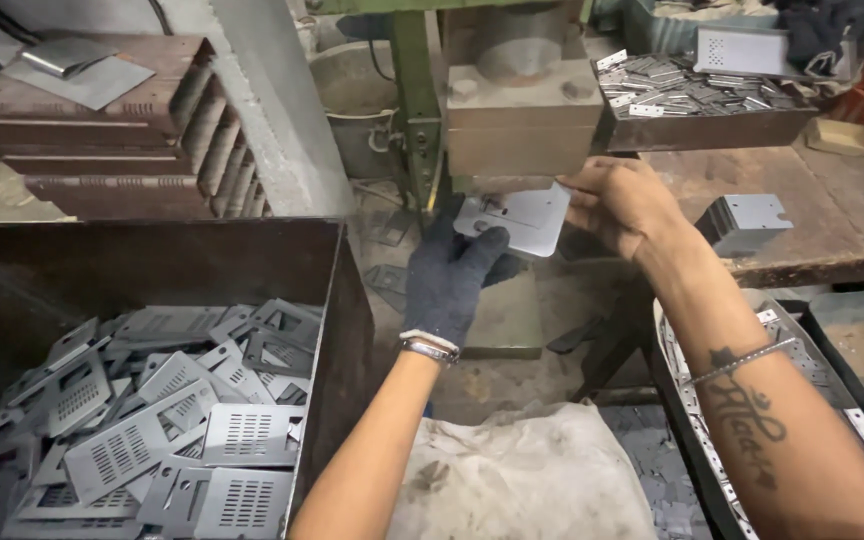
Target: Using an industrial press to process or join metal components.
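Both hands, gloved left [455, 268] at seven o'clock, bare right [620, 203] at three, grip the flat grey metal plate [522, 218]; best kept level beneath the press block [522, 125].

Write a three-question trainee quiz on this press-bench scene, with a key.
1. True or false: the left hand wears a dark glove while the right hand is bare.
2. What do both hands hold under the press block?
A. a flat grey metal plate
B. a hammer
C. a rag
3. Fill in: the perforated plates lie piled in the dark metal bin on the person's ____ side.

Key: 1 true. 2 A, the metal plate. 3 left.
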